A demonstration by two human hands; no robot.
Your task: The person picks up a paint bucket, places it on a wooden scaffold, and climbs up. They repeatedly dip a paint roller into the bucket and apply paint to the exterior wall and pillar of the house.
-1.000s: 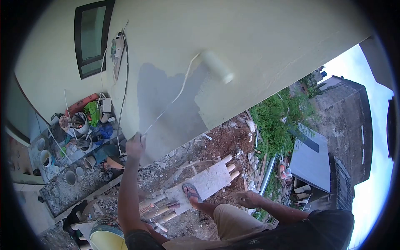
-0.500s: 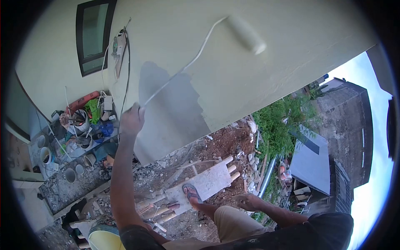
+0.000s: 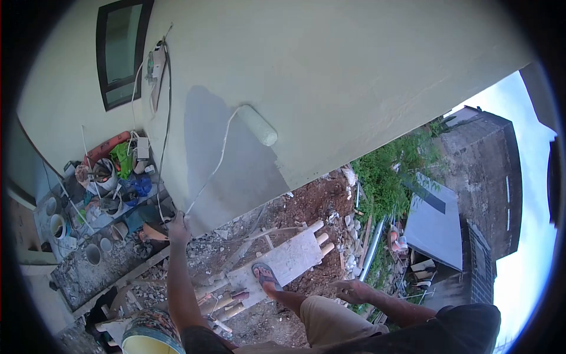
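Note:
My left hand (image 3: 178,229) is closed around the handle end of a paint roller (image 3: 257,125). From my grip a long, thin, bent rod reaches up to the pale, fuzzy sleeve. The sleeve lies against the wall (image 3: 365,71), at the border between the light painted surface and a darker grey patch (image 3: 206,135). My right hand (image 3: 352,291) hangs near my right knee, its fingers loosely apart, with nothing visible in it. A paint-splashed bucket (image 3: 150,333) with pale paint inside stands below my left arm.
My sandalled foot (image 3: 265,276) stands on a plank (image 3: 295,253) laid over poles above rubble. Tools and bags (image 3: 112,171) are heaped at the left, with several buckets nearby. A cable (image 3: 167,118) hangs down the wall. Green plants (image 3: 395,177) grow past the wall's edge.
My left hand has moved down, drawing the roller sleeve down and left from the upper light area to the grey patch's border. My right hand stays near my knee.

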